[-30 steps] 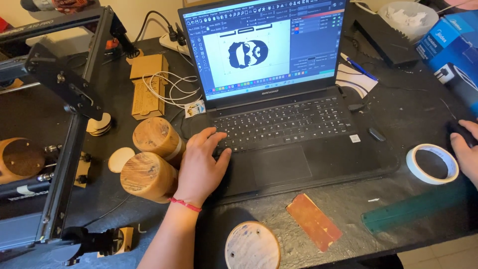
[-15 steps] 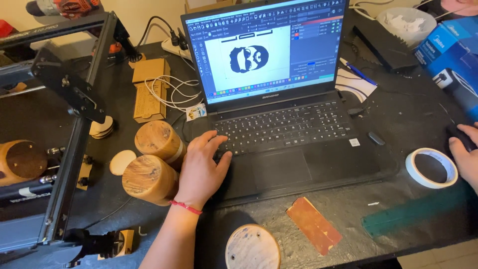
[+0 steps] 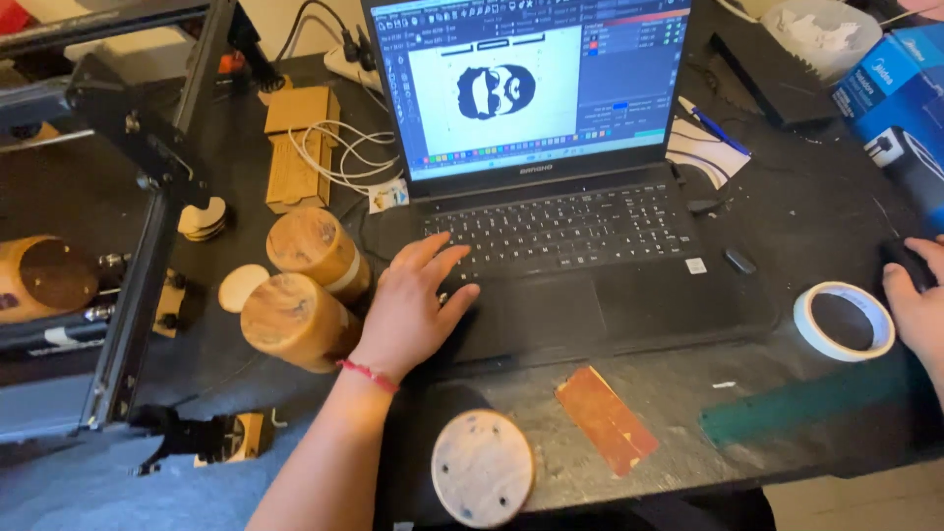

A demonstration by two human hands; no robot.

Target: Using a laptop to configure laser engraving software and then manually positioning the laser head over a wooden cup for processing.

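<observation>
My left hand [image 3: 411, 307] lies flat and open on the laptop [image 3: 565, 246], palm on the left end of the palm rest, fingers spread onto the left keys; it holds nothing. The touchpad sits just right of my thumb. My right hand [image 3: 919, 310] is at the frame's right edge, curled over a small black mouse [image 3: 907, 264]; only part shows, so I cannot tell how tight the hold is. A roll of white tape [image 3: 844, 321] touches or nearly touches that hand's inner side.

Two wooden cylinders [image 3: 305, 285] crowd close to the left of my left wrist. Open table [image 3: 688, 393] runs along the near edge, between a round wooden disc [image 3: 483, 467], a brown strip [image 3: 606, 420] and a green ruler [image 3: 801, 413].
</observation>
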